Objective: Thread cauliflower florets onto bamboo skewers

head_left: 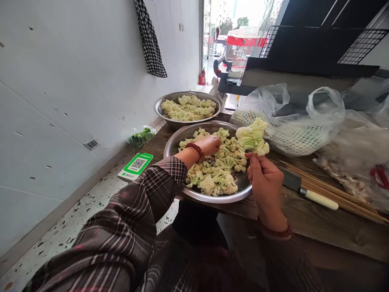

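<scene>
Two sleeves (112, 231) front two basins (219, 199), left hand (209, 144) curled, hold unclear, right hand (266, 178) pinching one cauliflower skewer (252, 136).

1 head view, forward (and downward), close

A checked cloth (150, 42) hangs against the wall (75, 77); a socket (91, 144) sits low on it, greens (141, 136) lie beside it, extinguishers (201, 77) (red ones) stand near its far end.
</scene>
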Demonstrator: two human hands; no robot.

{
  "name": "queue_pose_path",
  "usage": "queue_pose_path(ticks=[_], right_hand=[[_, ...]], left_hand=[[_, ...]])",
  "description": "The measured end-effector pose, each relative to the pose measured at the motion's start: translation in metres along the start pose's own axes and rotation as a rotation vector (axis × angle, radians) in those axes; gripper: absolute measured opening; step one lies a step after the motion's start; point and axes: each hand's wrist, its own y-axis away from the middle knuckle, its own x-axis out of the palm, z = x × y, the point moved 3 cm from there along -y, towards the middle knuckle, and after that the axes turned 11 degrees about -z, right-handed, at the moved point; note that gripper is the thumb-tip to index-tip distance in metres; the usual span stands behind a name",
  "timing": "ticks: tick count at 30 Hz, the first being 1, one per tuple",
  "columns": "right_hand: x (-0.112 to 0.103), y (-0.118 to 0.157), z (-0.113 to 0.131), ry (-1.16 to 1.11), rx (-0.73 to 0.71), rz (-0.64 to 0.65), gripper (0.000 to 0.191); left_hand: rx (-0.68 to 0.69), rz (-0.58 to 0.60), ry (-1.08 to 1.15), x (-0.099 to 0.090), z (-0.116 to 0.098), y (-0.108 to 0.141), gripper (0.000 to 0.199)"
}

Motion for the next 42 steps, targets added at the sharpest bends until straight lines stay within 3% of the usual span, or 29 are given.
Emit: queue_pose_path(ticks=[8,14,20,22,26,29,34,42], right_hand=[[-0.002,0.002,0.001,0.032,-0.015,0.006,0.036],[-0.002,0.002,0.004,0.033,-0.014,0.023,0.034],[0.0,0.002,0.0,0.021,0.003,0.018,0.035],[0.001,0.001,-0.001,0.008,0.005,0.02,0.036],[0.003,0.001,-0.002,0.005,0.019,0.04,0.038],[0.004,0.001,-0.003,0.037,0.026,0.087,0.041],[0.006,0.0,-0.004,0.103,-0.004,0.216,0.042],[0.012,-0.001,0.005,0.225,-0.139,0.305,0.041]], left_hand=[[-0.013,0.057,-0.153,0.014,0.002,0.008,0.009],[0.035,0.126,-0.297,0.023,-0.007,0.01,0.019],[0.016,0.03,-0.24,0.012,0.003,0.002,0.01],[-0.041,-0.07,-0.058,-0.001,0.009,-0.002,0.004],[-0.246,-0.2,0.703,-0.025,0.015,-0.003,0.018],[-0.336,-0.275,1.11,-0.038,0.013,0.002,0.024],[-0.325,-0.32,1.35,-0.051,0.004,0.011,0.052],[-0.335,-0.316,1.55,-0.062,-0.004,0.016,0.028]])
